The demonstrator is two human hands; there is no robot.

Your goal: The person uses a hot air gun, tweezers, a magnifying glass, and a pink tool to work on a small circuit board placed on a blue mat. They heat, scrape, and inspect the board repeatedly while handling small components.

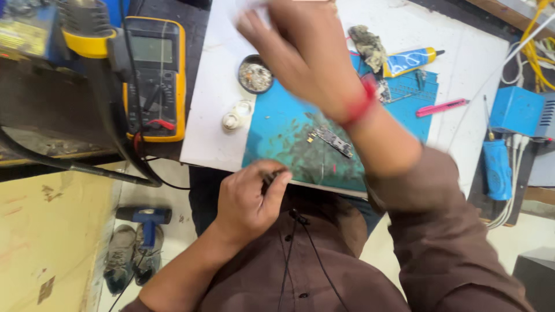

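Note:
My left hand [250, 199] rests at the near edge of a stained blue work mat [277, 130], fingers closed around a small dark tool that barely shows. My right hand [306, 52] is raised high over the white table [211, 110], blurred; whether it holds anything I cannot tell. A red thread circles its wrist. On the mat lies a small dark circuit board [332, 140], below and right of the raised hand and beyond my left hand.
A yellow multimeter [155, 78] stands at the left with black cables. A round tin [255, 74], small white rings [237, 115], a grey rag [367, 45], a yellow-blue glue tube [411, 60], a pink knife [441, 107] and blue boxes [514, 110] surround the mat.

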